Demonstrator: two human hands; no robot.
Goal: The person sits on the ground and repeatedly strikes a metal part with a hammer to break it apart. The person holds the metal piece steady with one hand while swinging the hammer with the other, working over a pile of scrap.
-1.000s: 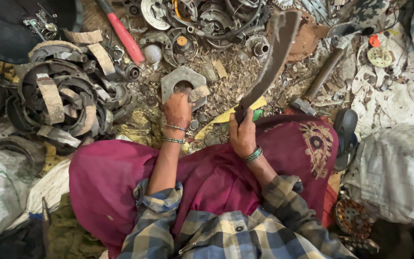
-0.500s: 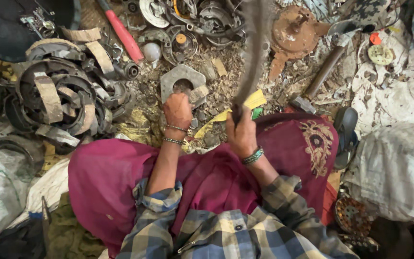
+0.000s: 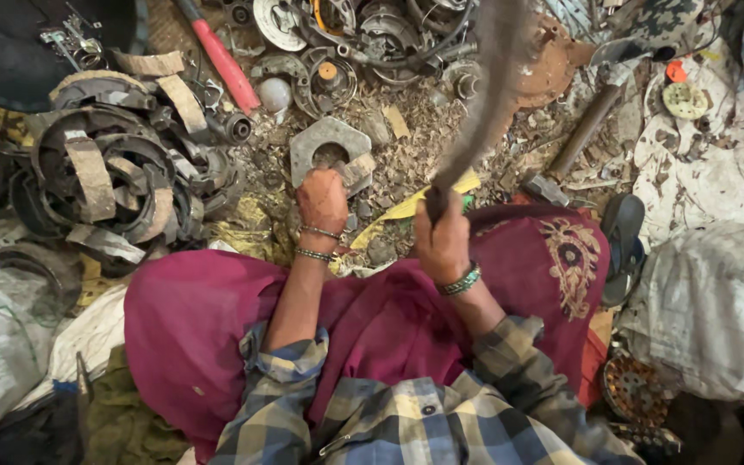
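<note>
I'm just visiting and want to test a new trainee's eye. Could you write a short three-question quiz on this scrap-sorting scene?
1. True or false: the right hand grips a long dark blade-like tool raised over the scrap.
2. What does the left hand press on? A) red-handled tool B) grey metal plate with a round hole C) sandal
3. Which wrist wears a green bangle?

Key: 1 true; 2 B; 3 the right.

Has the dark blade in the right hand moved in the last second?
Yes. The blade in the right hand has swung left: before, its tip was over the rusty disc; now it lies left of that disc.
</note>
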